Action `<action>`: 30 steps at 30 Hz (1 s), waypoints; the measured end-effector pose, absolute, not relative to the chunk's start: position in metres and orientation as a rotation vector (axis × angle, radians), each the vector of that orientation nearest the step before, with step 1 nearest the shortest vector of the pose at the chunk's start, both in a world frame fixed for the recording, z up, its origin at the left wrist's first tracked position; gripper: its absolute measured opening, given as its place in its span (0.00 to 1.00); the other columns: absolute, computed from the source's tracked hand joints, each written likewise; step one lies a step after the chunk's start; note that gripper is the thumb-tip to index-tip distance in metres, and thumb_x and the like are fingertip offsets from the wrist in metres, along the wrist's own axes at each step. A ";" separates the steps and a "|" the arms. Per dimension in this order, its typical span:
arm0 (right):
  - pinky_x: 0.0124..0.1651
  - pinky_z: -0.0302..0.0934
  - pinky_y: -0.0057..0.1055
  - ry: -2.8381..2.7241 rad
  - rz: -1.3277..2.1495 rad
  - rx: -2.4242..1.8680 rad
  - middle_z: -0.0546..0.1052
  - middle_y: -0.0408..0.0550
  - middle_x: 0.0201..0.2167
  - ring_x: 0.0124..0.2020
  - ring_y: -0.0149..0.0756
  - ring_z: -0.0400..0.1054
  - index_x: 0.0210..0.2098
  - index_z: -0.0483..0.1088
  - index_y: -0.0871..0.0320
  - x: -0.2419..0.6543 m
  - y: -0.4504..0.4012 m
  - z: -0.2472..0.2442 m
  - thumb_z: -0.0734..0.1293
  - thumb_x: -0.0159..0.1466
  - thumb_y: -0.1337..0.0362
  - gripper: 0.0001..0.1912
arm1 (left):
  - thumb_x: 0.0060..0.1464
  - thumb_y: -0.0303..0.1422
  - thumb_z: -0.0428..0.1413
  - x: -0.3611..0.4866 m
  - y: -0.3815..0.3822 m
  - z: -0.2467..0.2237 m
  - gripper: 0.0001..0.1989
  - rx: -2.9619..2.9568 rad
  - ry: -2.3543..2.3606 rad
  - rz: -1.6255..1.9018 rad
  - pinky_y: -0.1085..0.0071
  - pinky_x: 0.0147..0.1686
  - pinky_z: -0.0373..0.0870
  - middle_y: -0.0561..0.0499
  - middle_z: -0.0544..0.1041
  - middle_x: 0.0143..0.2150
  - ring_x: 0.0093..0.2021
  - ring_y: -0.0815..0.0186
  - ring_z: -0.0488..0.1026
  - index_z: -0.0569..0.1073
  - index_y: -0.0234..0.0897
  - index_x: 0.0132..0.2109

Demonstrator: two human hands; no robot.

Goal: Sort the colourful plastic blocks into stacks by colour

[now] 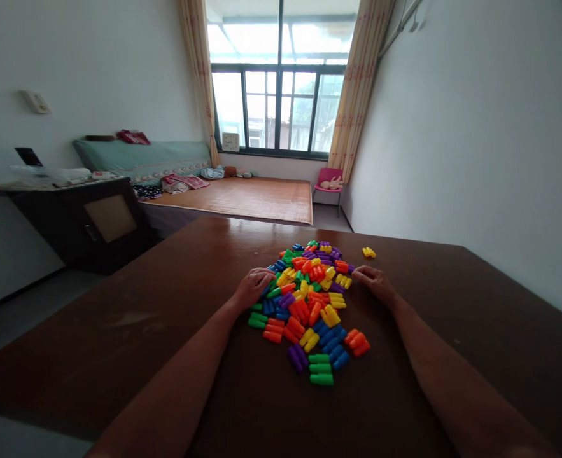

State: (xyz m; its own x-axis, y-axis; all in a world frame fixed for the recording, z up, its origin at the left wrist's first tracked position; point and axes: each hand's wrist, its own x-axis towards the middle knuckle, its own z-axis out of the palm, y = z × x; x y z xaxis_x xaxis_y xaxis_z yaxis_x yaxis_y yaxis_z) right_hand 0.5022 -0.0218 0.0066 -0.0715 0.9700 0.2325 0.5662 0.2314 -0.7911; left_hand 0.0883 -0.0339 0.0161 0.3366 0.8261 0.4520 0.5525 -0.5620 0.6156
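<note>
Many bullet-shaped plastic building blocks [316, 273], orange, yellow, green, blue and purple, lie in a loose pile on the brown table. My left hand [256, 285] rests at the pile's left edge, fingers reaching over it, beside some blue blocks [270, 306]. Its thumb is hidden. On the opposite side, my right hand [375, 280] has its fingers extended toward the pile. Their tips meet a purple block [351, 269] that touches an orange block [342, 266]. Closest to me are a green block [321, 369] and a purple block [298, 358].
One yellow block [369, 252] lies apart, beyond my right hand. The dark, glossy table [166, 318] extends on both sides. Past its far edge stand a bed [261, 197] and a pink chair [328, 178] under a window. A dark cabinet [70, 222] is at the left.
</note>
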 end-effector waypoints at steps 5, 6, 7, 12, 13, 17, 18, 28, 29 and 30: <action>0.64 0.52 0.45 -2.096 0.725 -1.268 0.72 0.49 0.56 0.59 0.46 0.61 0.49 0.74 0.53 0.490 -0.036 0.021 0.68 0.55 0.58 0.22 | 0.62 0.44 0.46 0.089 -0.033 0.016 0.22 2.249 1.229 1.077 0.64 0.56 0.65 0.46 0.80 0.46 0.51 0.59 0.73 0.81 0.38 0.39; 0.63 0.53 0.45 -2.112 0.758 -1.267 0.73 0.49 0.55 0.59 0.45 0.62 0.50 0.74 0.54 0.491 -0.035 0.023 0.68 0.55 0.57 0.22 | 0.62 0.44 0.46 0.089 -0.033 0.016 0.22 2.251 1.229 1.075 0.64 0.56 0.65 0.46 0.80 0.46 0.51 0.59 0.73 0.81 0.38 0.39; 0.62 0.55 0.44 -2.112 0.804 -1.260 0.73 0.50 0.54 0.57 0.45 0.64 0.50 0.74 0.54 0.493 -0.034 0.024 0.68 0.56 0.56 0.23 | 0.62 0.44 0.46 0.089 -0.033 0.017 0.22 2.252 1.231 1.075 0.64 0.56 0.65 0.46 0.80 0.46 0.51 0.59 0.73 0.81 0.38 0.39; 0.58 0.60 0.41 -2.117 0.829 -1.206 0.73 0.51 0.54 0.56 0.46 0.65 0.44 0.75 0.55 0.500 -0.027 0.026 0.73 0.52 0.49 0.24 | 0.61 0.45 0.47 0.089 -0.033 0.018 0.21 2.262 1.229 1.068 0.65 0.55 0.65 0.46 0.80 0.46 0.51 0.59 0.72 0.81 0.39 0.39; 0.58 0.61 0.40 -2.121 0.816 -1.199 0.73 0.51 0.54 0.56 0.46 0.65 0.41 0.75 0.56 0.500 -0.027 0.026 0.73 0.50 0.49 0.23 | 0.61 0.45 0.47 0.089 -0.033 0.018 0.21 2.263 1.226 1.068 0.65 0.55 0.65 0.46 0.80 0.46 0.51 0.59 0.72 0.81 0.39 0.39; 0.48 0.67 0.35 -2.075 0.848 -1.257 0.78 0.49 0.43 0.43 0.40 0.71 0.39 0.73 0.57 0.500 -0.026 0.026 0.71 0.53 0.48 0.22 | 0.61 0.46 0.47 0.088 -0.031 0.017 0.22 2.264 1.219 1.074 0.65 0.56 0.65 0.46 0.80 0.46 0.50 0.59 0.72 0.81 0.39 0.38; 0.45 0.68 0.34 -2.036 0.840 -1.293 0.78 0.48 0.39 0.39 0.38 0.72 0.39 0.73 0.58 0.502 -0.026 0.026 0.70 0.55 0.48 0.21 | 0.61 0.46 0.47 0.087 -0.030 0.016 0.22 2.267 1.218 1.074 0.65 0.56 0.65 0.46 0.80 0.46 0.51 0.59 0.72 0.81 0.40 0.38; 0.34 0.71 0.35 -1.203 0.614 -1.674 0.78 0.53 0.34 0.31 0.38 0.73 0.42 0.72 0.61 0.570 0.005 -0.006 0.59 0.62 0.51 0.21 | 0.62 0.47 0.45 0.081 -0.022 0.010 0.23 2.342 1.189 1.035 0.65 0.56 0.65 0.46 0.79 0.48 0.51 0.59 0.72 0.81 0.40 0.41; 0.35 0.72 0.36 -1.195 0.581 -1.710 0.78 0.54 0.36 0.32 0.39 0.74 0.43 0.72 0.61 0.575 0.007 -0.007 0.58 0.63 0.52 0.22 | 0.62 0.47 0.46 0.081 -0.022 0.010 0.23 2.340 1.187 1.035 0.65 0.56 0.65 0.46 0.79 0.48 0.51 0.59 0.73 0.81 0.40 0.41; 0.37 0.72 0.38 -1.203 0.537 -1.744 0.78 0.55 0.37 0.33 0.40 0.74 0.45 0.72 0.62 0.579 0.008 -0.008 0.57 0.63 0.54 0.22 | 0.62 0.47 0.46 0.081 -0.022 0.010 0.23 2.335 1.182 1.041 0.65 0.56 0.65 0.46 0.79 0.47 0.51 0.59 0.73 0.81 0.40 0.40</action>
State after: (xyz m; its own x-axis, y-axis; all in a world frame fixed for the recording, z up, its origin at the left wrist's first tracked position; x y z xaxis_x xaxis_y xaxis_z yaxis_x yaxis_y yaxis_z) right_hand 0.5789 0.0082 -0.0080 0.4273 0.8932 0.1403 0.4918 -0.0994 -0.8650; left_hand 0.0812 -0.0223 0.0104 0.3909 0.7957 0.4627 0.5598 -0.6046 0.5667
